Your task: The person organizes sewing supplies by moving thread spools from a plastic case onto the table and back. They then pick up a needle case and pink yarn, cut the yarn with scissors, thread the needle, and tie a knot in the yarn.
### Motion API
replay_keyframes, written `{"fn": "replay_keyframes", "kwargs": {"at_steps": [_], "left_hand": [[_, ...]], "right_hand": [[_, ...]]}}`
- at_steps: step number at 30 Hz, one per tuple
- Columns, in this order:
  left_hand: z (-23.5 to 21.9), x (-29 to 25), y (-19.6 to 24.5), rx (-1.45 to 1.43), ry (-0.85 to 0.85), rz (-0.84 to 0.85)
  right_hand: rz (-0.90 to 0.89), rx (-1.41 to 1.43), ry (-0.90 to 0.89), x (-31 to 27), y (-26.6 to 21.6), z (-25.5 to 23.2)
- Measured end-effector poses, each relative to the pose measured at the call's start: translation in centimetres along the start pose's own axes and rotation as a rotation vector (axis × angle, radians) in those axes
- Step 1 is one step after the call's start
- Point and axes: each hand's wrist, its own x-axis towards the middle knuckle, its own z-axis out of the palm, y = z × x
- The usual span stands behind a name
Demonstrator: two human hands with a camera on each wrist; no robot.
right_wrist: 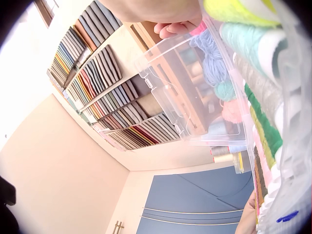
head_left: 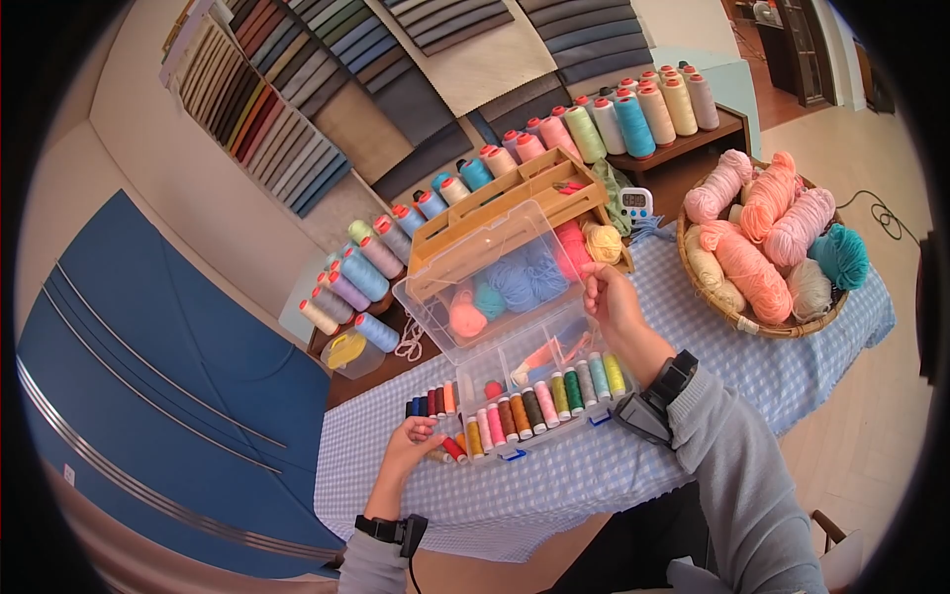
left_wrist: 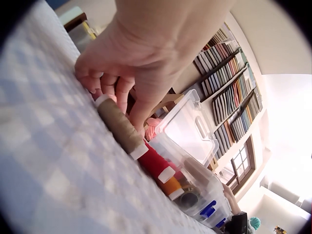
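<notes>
From the head view, here we are over a blue-and-white checked cloth (head_left: 495, 503), and the clear case (head_left: 554, 437) sits on it with its lid (head_left: 430, 312) up in front of a wooden organizer (head_left: 485, 223). A row of thread spools (head_left: 546, 404) runs along the front inside the case, gold at one end, yellow-green at the other. The left hand (head_left: 404, 450) is low at the case's left end, fingers bent, right beside a red spool (head_left: 453, 448) lying on the cloth, with a group of dark and red spools (head_left: 430, 403) just beyond. The right hand (head_left: 616, 302) is up by the lid's right edge, fingers loosely curled, nothing visible between them; whether they touch the lid, I can't tell. Off to the right, a wicker basket (head_left: 727, 315) is piled with yarn. Over to the left wrist, and it's close in: the left hand arches over a beige spool (left_wrist: 121, 126) on its side, the red one next to it, then an orange spool (left_wrist: 170, 187) near the case wall. Those fingertips dip behind the spools, so whether they pinch one can't be told. Right wrist now: spools line up behind the clear wall, and the right hand's bent fingers, close together, show above the lid's edge.
</notes>
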Motion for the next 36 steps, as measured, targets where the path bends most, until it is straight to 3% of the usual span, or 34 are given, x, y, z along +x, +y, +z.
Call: {"fn": "replay_keyframes", "kwargs": {"at_steps": [3, 5, 6, 8, 11, 12, 14, 20, 24, 26, 33, 36], "left_hand": [[0.2, -0.8, 0.6, 0.038, 0.032, 0.029], [0.4, -1.8, 1.4, 0.335, 0.205, 0.17], [0.7, -2.6, 2.6, 0.334, 0.204, 0.169], [1.8, -4.5, 5.1, 0.648, 0.316, 0.228], [2.9, -6.2, 5.9, 0.848, 0.222, 0.125], [3.0, -6.3, 5.8, 0.847, 0.225, 0.123], [3.2, -6.4, 5.7, 0.811, 0.066, 0.088], [3.9, -6.0, 5.1, 0.848, 0.046, 0.321], [3.4, -5.7, 5.2, 0.739, 0.044, 0.298], [3.1, -6.0, 5.5, 0.879, 0.01, 0.338], [4.7, -6.0, 4.6, 0.939, 0.012, 0.327], [4.3, -4.8, 3.0, 0.875, 0.106, 0.346]], "right_hand": [[-0.007, 0.001, -0.006, 0.0, 0.0, 0.0], [-0.009, 0.0, -0.009, 0.0, 0.0, -0.1], [-0.009, 0.004, -0.007, 0.0, 0.0, 0.0], [-0.008, 0.007, -0.006, 0.0, 0.1, 0.0], [-0.014, 0.005, -0.013, 0.2, 0.3, -0.2], [-0.017, 0.002, -0.019, 0.3, 0.3, -0.3], [-0.021, -0.002, -0.025, 0.2, 0.2, -0.2], [-0.009, 0.0, -0.004, 0.0, 0.0, 0.0], [-0.004, -0.003, -0.004, -0.1, -0.1, 0.0], [-0.005, -0.001, -0.006, 0.0, -0.1, 0.0], [-0.011, -0.001, -0.012, 0.1, 0.1, -0.1], [-0.007, -0.006, -0.01, 0.0, 0.0, 0.0]]}}
